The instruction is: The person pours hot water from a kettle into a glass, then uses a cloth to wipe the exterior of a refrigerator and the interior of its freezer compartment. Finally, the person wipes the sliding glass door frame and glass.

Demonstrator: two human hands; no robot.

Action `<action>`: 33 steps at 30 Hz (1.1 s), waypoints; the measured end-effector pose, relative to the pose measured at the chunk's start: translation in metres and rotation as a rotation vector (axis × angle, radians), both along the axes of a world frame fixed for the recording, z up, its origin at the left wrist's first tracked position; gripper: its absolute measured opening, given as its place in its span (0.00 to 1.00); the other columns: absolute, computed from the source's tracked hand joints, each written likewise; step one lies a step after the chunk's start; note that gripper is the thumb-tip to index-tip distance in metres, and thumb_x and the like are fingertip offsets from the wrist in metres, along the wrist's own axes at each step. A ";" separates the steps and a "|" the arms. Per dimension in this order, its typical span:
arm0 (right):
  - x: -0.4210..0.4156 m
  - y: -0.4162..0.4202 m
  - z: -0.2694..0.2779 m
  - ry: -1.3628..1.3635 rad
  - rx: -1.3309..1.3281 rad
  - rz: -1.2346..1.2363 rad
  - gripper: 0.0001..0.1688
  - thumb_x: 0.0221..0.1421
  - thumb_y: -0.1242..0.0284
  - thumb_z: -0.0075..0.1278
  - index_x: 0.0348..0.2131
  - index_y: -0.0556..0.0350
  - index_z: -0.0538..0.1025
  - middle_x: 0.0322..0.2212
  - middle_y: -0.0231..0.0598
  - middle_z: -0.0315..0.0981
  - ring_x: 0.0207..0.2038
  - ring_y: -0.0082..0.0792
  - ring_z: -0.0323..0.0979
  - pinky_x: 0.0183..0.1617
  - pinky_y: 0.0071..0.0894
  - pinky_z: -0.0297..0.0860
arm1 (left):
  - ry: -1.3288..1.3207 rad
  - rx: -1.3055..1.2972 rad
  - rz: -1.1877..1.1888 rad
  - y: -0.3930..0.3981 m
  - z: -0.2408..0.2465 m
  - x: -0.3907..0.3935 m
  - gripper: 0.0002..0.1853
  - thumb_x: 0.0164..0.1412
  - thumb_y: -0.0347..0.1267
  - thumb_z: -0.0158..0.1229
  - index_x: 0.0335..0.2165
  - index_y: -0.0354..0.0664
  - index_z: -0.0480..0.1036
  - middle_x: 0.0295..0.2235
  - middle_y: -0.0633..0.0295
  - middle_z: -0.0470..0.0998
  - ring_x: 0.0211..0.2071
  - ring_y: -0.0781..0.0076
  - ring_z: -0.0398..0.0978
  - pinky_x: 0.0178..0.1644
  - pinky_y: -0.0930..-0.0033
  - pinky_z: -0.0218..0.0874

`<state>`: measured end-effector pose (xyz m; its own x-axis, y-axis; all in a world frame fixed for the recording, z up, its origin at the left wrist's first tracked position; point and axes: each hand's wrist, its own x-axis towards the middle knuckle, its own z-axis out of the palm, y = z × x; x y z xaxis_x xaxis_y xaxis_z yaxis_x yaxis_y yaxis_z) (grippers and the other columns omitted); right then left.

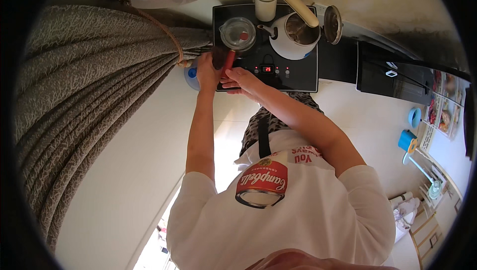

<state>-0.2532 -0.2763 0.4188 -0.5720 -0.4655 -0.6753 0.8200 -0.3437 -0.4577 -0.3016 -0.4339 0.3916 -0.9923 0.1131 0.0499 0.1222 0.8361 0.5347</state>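
Observation:
My left hand point(207, 71) is at the left front corner of a black electric tea stove point(257, 79), its fingers around a dark brown lump point(218, 58) that I cannot identify. Beside it, my right hand point(244, 81) has its thumb and forefinger at a red cylindrical handle point(228, 63) with a gold-coloured end; its other fingers are spread. Whatever joins the handle is hidden. Just beyond the hands stands a glass pot point(238, 40) with a red knob on its lid. To its right is a white kettle point(288, 48), uncovered, its metal lid point(332, 25) tilted beside it.
A cream water dispenser spout point(296, 3) reaches over the kettle. The stove's lit display point(267, 69) shows red digits. A grey patterned curtain point(111, 79), tied with a rope point(164, 27), hangs at left. A blue-capped clear container point(192, 73) is partly behind my left hand.

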 end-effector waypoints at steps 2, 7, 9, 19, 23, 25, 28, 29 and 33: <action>0.000 -0.001 -0.003 -0.003 0.069 0.025 0.26 0.61 0.52 0.49 0.49 0.49 0.66 0.43 0.38 0.71 0.47 0.35 0.70 0.50 0.44 0.69 | 0.060 0.018 0.002 -0.003 0.001 0.014 0.22 0.43 0.33 0.68 0.39 0.38 0.73 0.37 0.53 0.75 0.42 0.49 0.72 0.45 0.56 0.65; -0.001 0.006 -0.009 -0.011 0.201 0.015 0.26 0.60 0.52 0.50 0.48 0.50 0.66 0.38 0.36 0.70 0.43 0.33 0.70 0.50 0.44 0.70 | -0.192 0.262 0.214 -0.027 0.001 0.039 0.22 0.42 0.33 0.68 0.38 0.36 0.73 0.36 0.51 0.78 0.39 0.54 0.76 0.44 0.59 0.67; -0.002 0.001 -0.003 -0.055 0.248 -0.051 0.26 0.60 0.52 0.51 0.47 0.49 0.66 0.38 0.35 0.70 0.42 0.32 0.70 0.50 0.45 0.70 | -0.251 0.360 0.302 -0.047 -0.010 0.039 0.23 0.43 0.33 0.68 0.38 0.34 0.73 0.36 0.50 0.79 0.39 0.56 0.77 0.44 0.60 0.67; -0.005 -0.007 -0.016 0.038 0.110 -0.098 0.15 0.62 0.59 0.49 0.41 0.47 0.65 0.30 0.30 0.68 0.33 0.28 0.70 0.42 0.40 0.74 | 0.068 0.432 0.270 -0.010 0.038 -0.093 0.31 0.50 0.39 0.65 0.48 0.31 0.68 0.46 0.47 0.75 0.47 0.53 0.73 0.51 0.59 0.63; 0.012 0.016 -0.006 0.059 0.049 -0.060 0.11 0.64 0.62 0.46 0.38 0.46 0.64 0.28 0.29 0.67 0.32 0.25 0.69 0.40 0.37 0.74 | 0.126 0.249 0.044 -0.002 -0.003 -0.150 0.32 0.51 0.41 0.64 0.50 0.34 0.67 0.49 0.45 0.72 0.50 0.46 0.69 0.54 0.53 0.60; 0.025 0.025 -0.002 0.071 0.057 -0.016 0.11 0.64 0.62 0.45 0.38 0.46 0.64 0.28 0.29 0.66 0.30 0.24 0.68 0.37 0.36 0.74 | 0.058 0.033 -0.099 0.011 -0.032 -0.154 0.31 0.51 0.41 0.64 0.51 0.39 0.68 0.53 0.51 0.68 0.55 0.43 0.62 0.55 0.45 0.57; 0.048 0.039 0.007 0.081 0.069 0.016 0.11 0.64 0.62 0.45 0.37 0.47 0.64 0.26 0.29 0.66 0.27 0.24 0.67 0.36 0.33 0.72 | 0.067 -0.136 -0.102 0.035 -0.040 -0.134 0.25 0.51 0.39 0.64 0.49 0.49 0.72 0.57 0.60 0.63 0.58 0.46 0.56 0.54 0.38 0.54; 0.055 0.044 0.010 0.089 0.064 0.029 0.11 0.64 0.62 0.45 0.36 0.47 0.64 0.25 0.29 0.65 0.27 0.23 0.67 0.36 0.32 0.72 | 0.079 -0.186 -0.102 0.037 -0.039 -0.130 0.24 0.52 0.38 0.63 0.48 0.50 0.72 0.57 0.61 0.63 0.58 0.47 0.56 0.54 0.37 0.53; 0.080 0.072 0.033 0.151 -0.005 0.120 0.10 0.64 0.64 0.44 0.35 0.49 0.63 0.23 0.28 0.64 0.25 0.23 0.65 0.35 0.30 0.70 | 0.171 -0.242 -0.287 0.035 -0.022 -0.106 0.19 0.52 0.35 0.62 0.45 0.50 0.74 0.54 0.65 0.66 0.54 0.52 0.60 0.53 0.43 0.55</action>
<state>-0.1730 -0.2041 0.4518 -0.6071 -0.5395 -0.5834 0.7773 -0.2507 -0.5770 -0.4076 -0.3988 0.3696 -0.8983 0.4131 0.1495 0.4392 0.8542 0.2784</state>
